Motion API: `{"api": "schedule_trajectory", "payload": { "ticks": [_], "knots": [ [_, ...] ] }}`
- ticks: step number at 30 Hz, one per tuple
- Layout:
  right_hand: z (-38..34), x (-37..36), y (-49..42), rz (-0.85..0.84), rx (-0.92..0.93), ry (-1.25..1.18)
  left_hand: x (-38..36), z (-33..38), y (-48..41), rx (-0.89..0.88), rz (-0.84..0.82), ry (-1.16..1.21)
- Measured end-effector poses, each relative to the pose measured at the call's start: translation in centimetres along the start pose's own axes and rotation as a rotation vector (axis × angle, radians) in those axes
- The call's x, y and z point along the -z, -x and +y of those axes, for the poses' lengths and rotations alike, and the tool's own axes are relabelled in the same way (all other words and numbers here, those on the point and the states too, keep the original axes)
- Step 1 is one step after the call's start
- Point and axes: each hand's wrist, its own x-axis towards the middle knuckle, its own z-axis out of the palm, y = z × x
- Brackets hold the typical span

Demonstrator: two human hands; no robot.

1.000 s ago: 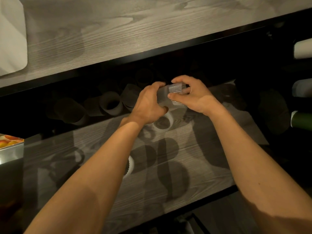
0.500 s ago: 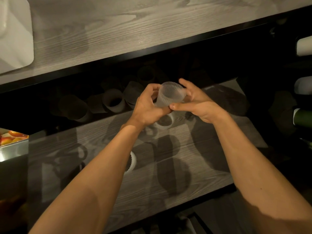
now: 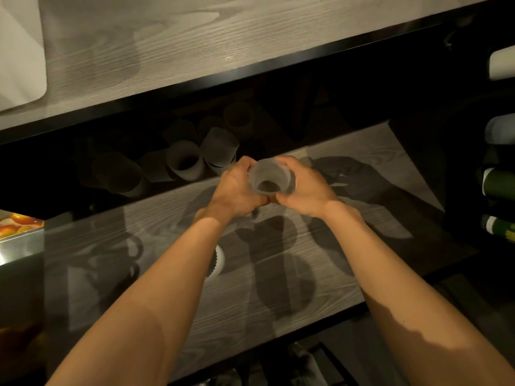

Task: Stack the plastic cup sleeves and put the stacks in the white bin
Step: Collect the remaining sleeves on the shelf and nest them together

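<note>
Gripping ribbed cup sleeve (image 3: 269,178) between left hand (image 3: 237,190) and right hand (image 3: 305,190), open end toward camera, forearms converging.

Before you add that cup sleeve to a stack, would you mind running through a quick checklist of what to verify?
1. Sleeve held securely: ok. The left hand and right hand both grip the cup sleeve.
2. Sleeve shape: ok. Its mouth looks round and open, not crushed.
3. Other sleeves within reach: ok. Several sleeves sit in the shadow at the back of the lower shelf.
4. Sleeve beneath the left forearm: cannot tell. A white sleeve is mostly hidden.
5. White bin accessible: cannot tell. Only a corner of the white bin shows on the upper shelf.
</note>
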Motion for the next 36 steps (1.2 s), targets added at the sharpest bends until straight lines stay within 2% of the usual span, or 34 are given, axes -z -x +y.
{"api": "schedule_trajectory", "payload": {
  "ticks": [5,11,16,21,26,36],
  "knots": [
    [1.0,-1.2,-0.1,-0.09,-0.117,0.109,-0.1,-0.3,-0.1,0.105,-0.151,-0.115],
    [-0.3,-0.5,1.0,-0.013,-0.09,-0.047,1.6,-0.4,0.9,0.05,-0.121,0.048],
    [-4.7,1.9,3.7,-0.042,0.091,-0.223,6.3,0.6,5.1,-0.073,0.007,0.16],
    [-9.9,2.1,7.5,-0.228,0.171,-0.144,10.8,0.1,11.4,-0.105,0.004,0.244],
    [-12.3,-0.8,9.1,-0.353,0.224,-0.062,11.8,-2.8,15.5,-0.061,0.019,0.251],
    [-12.8,-4.7,10.6,-0.273,0.391,0.142,11.6,-6.2,18.6,-0.085,0.051,0.198]
  ]
}}
